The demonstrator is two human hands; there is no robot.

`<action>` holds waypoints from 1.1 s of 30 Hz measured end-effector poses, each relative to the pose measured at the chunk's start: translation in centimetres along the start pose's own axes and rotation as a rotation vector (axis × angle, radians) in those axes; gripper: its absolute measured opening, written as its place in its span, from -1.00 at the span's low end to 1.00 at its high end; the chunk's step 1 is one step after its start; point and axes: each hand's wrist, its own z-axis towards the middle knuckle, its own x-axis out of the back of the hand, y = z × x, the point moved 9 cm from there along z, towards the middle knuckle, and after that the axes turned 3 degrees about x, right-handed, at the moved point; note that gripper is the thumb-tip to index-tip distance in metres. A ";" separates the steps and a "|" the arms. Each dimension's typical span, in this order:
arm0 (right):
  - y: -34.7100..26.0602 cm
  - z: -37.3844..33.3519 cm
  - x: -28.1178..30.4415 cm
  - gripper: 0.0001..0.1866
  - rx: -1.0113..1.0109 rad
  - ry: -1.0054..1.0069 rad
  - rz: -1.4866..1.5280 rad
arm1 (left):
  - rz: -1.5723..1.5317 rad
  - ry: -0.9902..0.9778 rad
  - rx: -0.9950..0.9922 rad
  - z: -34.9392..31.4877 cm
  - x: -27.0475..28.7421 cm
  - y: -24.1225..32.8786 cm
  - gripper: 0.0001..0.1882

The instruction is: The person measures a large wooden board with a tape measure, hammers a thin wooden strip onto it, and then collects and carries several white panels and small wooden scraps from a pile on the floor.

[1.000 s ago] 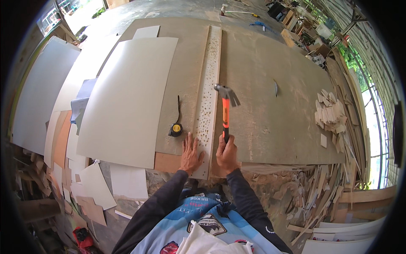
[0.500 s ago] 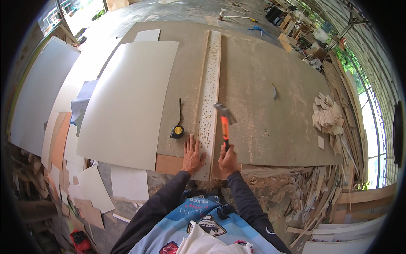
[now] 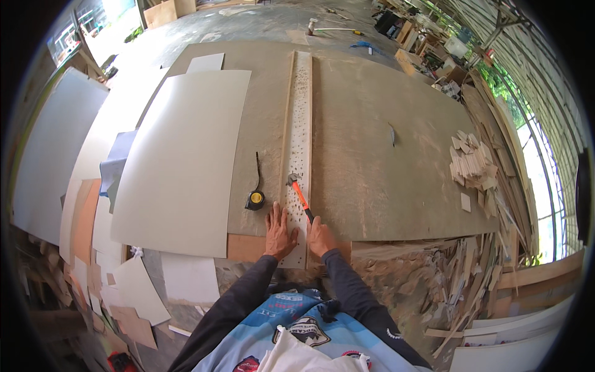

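Observation:
A long narrow white board with wooden edge strips [image 3: 302, 80] runs away from me over the large flat wooden panel [image 3: 362, 180]; many small dark specks are scattered along it. My left hand [image 3: 280, 235] lies flat near the board's near end, on its left edge, fingers stretched out. In my right hand [image 3: 320, 238] is a hammer [image 3: 301, 197] with an orange and black handle, gripped at the black end. Its head is over the board's left half, at or just above the surface. Left of the board, a black and yellow tape measure [image 3: 255, 199] has some tape pulled out.
A big white sheet [image 3: 180, 161] covers the panel's left part. Small wood offcuts [image 3: 473, 162] are piled at the right, beside long timber strips [image 3: 508, 155]. A small curved dark object [image 3: 392, 135] lies on the panel. Scrap wood [image 3: 455, 273] fills the lower right.
My right hand has brought the hammer down and to the left, onto or close above the board. My left hand stays at the near end. The whole view has shifted slightly.

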 end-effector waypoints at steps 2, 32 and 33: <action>-0.6 0.7 0.8 -0.65 -0.012 0.002 0.064 | 0.021 0.006 -0.019 0.0 -0.1 0.0 -0.19; 36.0 -39.0 8.5 -0.74 -0.786 0.515 0.348 | 0.158 -0.113 -0.424 -4.8 -8.9 20.6 -0.29; 37.2 -41.7 7.9 -0.74 -0.816 0.506 0.355 | 0.141 -0.177 -0.507 -6.0 -11.2 23.3 -0.28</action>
